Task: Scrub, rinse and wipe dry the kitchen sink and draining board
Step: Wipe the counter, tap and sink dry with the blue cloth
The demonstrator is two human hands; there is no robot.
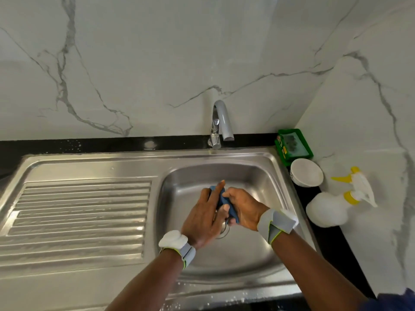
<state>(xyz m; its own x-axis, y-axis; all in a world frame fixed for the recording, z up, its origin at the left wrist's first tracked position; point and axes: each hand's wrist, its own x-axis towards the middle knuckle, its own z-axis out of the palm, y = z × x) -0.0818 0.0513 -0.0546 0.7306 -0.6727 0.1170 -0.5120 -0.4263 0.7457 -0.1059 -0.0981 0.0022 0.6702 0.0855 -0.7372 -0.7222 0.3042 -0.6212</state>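
A stainless steel sink basin (253, 176) lies at the centre right, with a ribbed draining board (80, 212) to its left. Over the basin, above the drain, both hands hold a bunched blue cloth (224, 202). My right hand (243, 208) grips the cloth's right side with curled fingers. My left hand (205, 217) wraps the left side, its thumb over the cloth and its fingers stretched along it. The drain (223, 232) is mostly hidden under the hands. A chrome tap (221, 124) stands behind the basin, with no water running.
To the right of the sink on the dark counter stand a green tray with a scouring pad (293, 145), a white bowl (306, 172) and a white spray bottle with a yellow trigger (332, 207). Marble walls close in behind and on the right. Soap flecks dot the front rim.
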